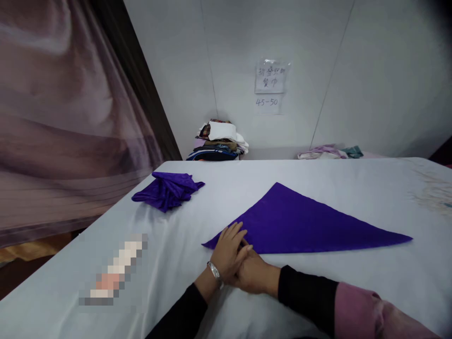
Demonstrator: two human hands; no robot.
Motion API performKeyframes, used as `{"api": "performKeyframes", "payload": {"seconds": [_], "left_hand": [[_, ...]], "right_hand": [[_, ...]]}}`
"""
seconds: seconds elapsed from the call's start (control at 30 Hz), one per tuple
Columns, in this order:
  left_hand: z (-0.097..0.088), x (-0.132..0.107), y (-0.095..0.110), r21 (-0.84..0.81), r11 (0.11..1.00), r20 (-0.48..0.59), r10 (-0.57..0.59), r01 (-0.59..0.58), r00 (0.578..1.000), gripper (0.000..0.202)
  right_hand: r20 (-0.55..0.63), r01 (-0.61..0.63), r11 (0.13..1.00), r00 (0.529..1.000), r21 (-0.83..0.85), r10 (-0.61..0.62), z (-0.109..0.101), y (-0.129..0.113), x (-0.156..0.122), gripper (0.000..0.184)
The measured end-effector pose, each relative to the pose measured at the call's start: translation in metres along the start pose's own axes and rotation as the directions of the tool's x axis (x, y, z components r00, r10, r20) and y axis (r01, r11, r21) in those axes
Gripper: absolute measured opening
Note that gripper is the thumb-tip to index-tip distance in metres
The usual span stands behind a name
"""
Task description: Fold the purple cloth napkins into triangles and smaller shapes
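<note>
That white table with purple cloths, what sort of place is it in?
Perhaps a cloth workroom: a purple cloth triangle on the white table, a fabric pile behind it, and handwritten notes on the wall.

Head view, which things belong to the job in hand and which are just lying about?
In use, apparently:
flat purple triangle, partly under the left hand
white-covered table

Lying about:
crumpled purple cloth, perhaps related
stacked clothes
pink and teal cloths
pixelated item, unidentifiable

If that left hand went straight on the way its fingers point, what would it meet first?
Most likely the purple triangular cloth: the left hand points across its left part, though whether it already touches the fabric or hovers just above is unclear.
</note>
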State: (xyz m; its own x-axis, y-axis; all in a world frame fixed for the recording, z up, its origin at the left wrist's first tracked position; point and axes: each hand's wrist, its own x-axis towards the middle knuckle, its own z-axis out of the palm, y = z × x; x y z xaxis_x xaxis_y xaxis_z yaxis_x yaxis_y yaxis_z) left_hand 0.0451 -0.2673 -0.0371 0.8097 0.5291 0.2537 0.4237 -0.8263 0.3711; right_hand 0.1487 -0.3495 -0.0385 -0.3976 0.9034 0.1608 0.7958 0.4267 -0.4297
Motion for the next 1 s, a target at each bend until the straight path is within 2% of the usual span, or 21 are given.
{"api": "performKeyframes", "payload": {"seconds": [0.07,0.13,0.3,0.43,0.57,0.63,0.7,0.87,0.93,1.0], "left_hand": [[0.007,0.004,0.000,0.003,1.000,0.087,-0.012,0.012,0.996,0.047],[0.011,0.005,-0.007,0.029,0.998,0.144,-0.057,0.053,0.988,0.050],[0.019,0.003,-0.022,0.148,0.988,0.195,-0.071,0.042,0.978,0.058],[0.024,0.003,-0.024,0.209,0.978,0.171,-0.047,0.010,0.984,0.062],[0.027,0.003,-0.027,0.237,0.972,0.158,-0.040,0.002,0.987,0.062],[0.027,0.003,-0.028,0.256,0.967,0.159,-0.044,0.002,0.986,0.063],[0.028,0.003,-0.029,0.271,0.963,0.164,-0.045,-0.001,0.985,0.064],[0.027,0.004,-0.027,0.280,0.960,0.163,-0.052,0.004,0.985,0.061],[0.026,0.004,-0.028,0.275,0.961,0.164,-0.053,0.006,0.985,0.061],[0.025,0.003,-0.030,0.263,0.965,0.169,-0.053,0.007,0.984,0.060]], "right_hand": [[0.009,-0.012,1.000,1.000,0.010,0.012,-0.002,0.000,-0.005,0.059],[0.037,-0.060,0.998,0.998,0.026,0.059,-0.002,0.004,-0.012,0.069],[0.096,-0.088,0.994,0.992,0.065,0.082,-0.014,0.022,-0.046,0.078],[0.107,-0.212,0.976,0.972,0.038,0.207,-0.032,0.045,-0.093,0.077],[0.008,-0.381,0.920,0.924,-0.087,0.383,-0.053,0.077,-0.160,0.066],[-0.059,-0.481,0.864,0.876,-0.149,0.478,-0.064,0.095,-0.198,0.062],[-0.130,-0.587,0.785,0.810,-0.198,0.573,-0.075,0.114,-0.237,0.061],[-0.325,-0.809,0.536,0.587,-0.241,0.741,-0.095,0.169,-0.335,0.063],[-0.394,-0.867,0.438,0.499,-0.239,0.772,-0.100,0.188,-0.364,0.064],[-0.454,-0.899,0.363,0.437,-0.244,0.777,-0.105,0.200,-0.378,0.065]]}}
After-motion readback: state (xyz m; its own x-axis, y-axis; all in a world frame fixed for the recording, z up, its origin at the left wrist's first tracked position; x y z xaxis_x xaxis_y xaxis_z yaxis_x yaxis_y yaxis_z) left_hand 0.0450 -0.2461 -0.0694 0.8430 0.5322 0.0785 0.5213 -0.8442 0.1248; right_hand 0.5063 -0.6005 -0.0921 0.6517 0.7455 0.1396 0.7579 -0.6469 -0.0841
